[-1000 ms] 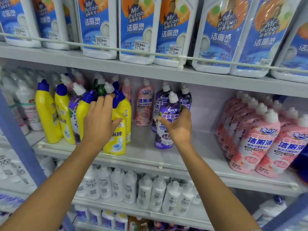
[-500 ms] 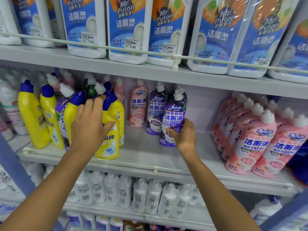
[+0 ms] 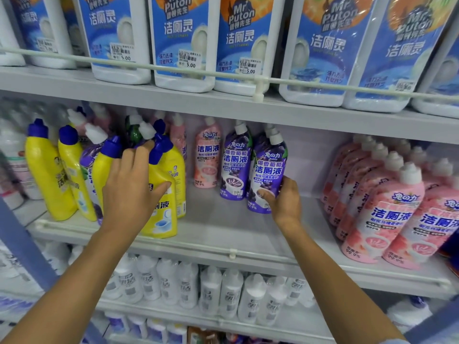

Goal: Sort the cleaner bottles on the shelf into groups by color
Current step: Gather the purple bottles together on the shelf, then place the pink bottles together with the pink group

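**Checker:** Item one, right side?

**Clerk:** Thumb (image 3: 266, 194) laid across the lower front label, the other fingers wrapped behind and out of sight. The right hand (image 3: 283, 202) grips a purple bottle (image 3: 268, 170) with a white cap, by its lower body. Position: middle of the shelf (image 3: 223, 234), top tilted slightly rightward. Whether the base touches the shelf I cannot tell.

**Checker:** Neighbours?

**Clerk:** A second purple bottle (image 3: 236, 167) just beside it on the left, set further back. Left of that, a single pink bottle (image 3: 207, 157) near the back wall.

**Checker:** Item two, left side?

**Clerk:** Fingers (image 3: 129, 157) spread and curved over the shoulder and neck, thumb pressed on the label. The left hand (image 3: 131, 192) holds the front yellow bottle (image 3: 161, 219), blue cap, near the shelf's front edge.

**Checker:** Around it?

**Clerk:** More yellow bottles (image 3: 47, 175) in a close row leftward, tops leaning left. One stray purple bottle (image 3: 90, 157), white cap, is wedged among them. Further bottles behind are partly hidden.

**Checker:** Far right, same level?

**Clerk:** Pink bottles (image 3: 380, 219) with white caps, packed in rows, well apart from the gripped purple one.

**Checker:** Other levels?

**Clerk:** Above, white jugs (image 3: 183, 40) with blue labels behind a rail (image 3: 173, 70); the stickers read 5.00. Below, white bottles (image 3: 211, 291), blurred.
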`<state>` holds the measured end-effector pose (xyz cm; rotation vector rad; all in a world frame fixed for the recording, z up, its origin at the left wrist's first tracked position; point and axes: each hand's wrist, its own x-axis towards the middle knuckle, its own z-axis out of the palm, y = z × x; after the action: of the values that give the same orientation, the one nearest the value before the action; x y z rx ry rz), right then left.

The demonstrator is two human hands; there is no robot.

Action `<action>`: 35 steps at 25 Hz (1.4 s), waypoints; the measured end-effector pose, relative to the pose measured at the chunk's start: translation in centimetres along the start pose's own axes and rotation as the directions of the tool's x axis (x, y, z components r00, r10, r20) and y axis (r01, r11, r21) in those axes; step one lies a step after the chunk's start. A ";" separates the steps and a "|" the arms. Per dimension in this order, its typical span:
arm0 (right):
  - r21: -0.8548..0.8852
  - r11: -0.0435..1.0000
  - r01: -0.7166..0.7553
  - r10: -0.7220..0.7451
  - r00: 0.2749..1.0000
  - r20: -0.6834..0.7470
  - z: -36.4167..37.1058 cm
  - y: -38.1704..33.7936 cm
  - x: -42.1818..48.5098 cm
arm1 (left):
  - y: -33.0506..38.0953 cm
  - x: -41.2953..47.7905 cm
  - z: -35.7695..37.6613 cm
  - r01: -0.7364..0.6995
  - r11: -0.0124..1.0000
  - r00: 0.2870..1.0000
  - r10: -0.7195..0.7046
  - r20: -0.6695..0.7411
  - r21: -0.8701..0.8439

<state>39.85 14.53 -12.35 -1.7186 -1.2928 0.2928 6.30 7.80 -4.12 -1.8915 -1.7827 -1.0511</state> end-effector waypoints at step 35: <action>-0.170 0.664 0.728 -0.522 0.614 0.593 -4.2 -12.9 -3.5 | 6.5 2.2 -3.1 -0.426 0.887 0.841 0.316 0.439 0.178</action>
<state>33.11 9.45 -1.19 -1.3837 -2.4223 0.0318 11.54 6.19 1.13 -2.2603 -1.5407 -0.2753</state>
